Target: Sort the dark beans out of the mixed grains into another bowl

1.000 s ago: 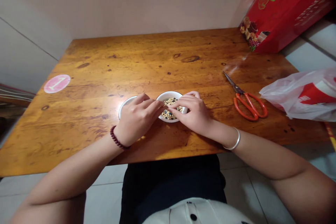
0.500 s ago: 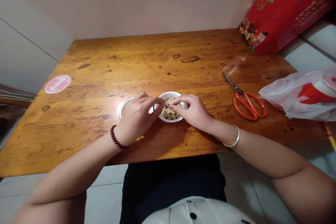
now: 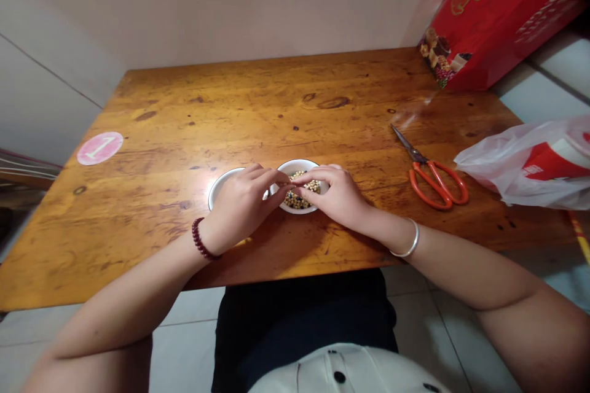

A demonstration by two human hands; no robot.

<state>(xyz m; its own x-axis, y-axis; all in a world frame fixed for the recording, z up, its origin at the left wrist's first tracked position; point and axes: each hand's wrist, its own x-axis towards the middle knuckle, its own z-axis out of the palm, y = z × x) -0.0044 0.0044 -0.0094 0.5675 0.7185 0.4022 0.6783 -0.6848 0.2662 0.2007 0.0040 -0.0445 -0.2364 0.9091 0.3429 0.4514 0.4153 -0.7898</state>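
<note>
Because both hands crowd over one small bowl [image 3: 297, 163], a nudge from a knuckle could, I judge, tip or slide it and scatter the beans [image 3: 295, 200] over the bench [image 3: 276, 104]. The bowl sits near the bench's near edge, so loose beans could roll off to the floor. The left hand [image 3: 239, 206] and right hand [image 3: 340, 198] meet fingertip to fingertip just above the beans. Each grip is pinched narrow, but I cannot tell whether a bean sits between the fingers. A bean that small could slip from such a pinch and bounce away. The left hand also lies over a second bowl [image 3: 224, 180] just beside the first, and its wrist could knock that one too.

Counted:
- two bowls
- one pair of scissors [image 3: 431, 175], well apart to the right
- one bag [image 3: 511, 163]
- one red box [image 3: 502, 18]
- one pink sticker [image 3: 99, 147]
- one bracelet on each wrist
- beans, pale and dark, too many to count
</note>
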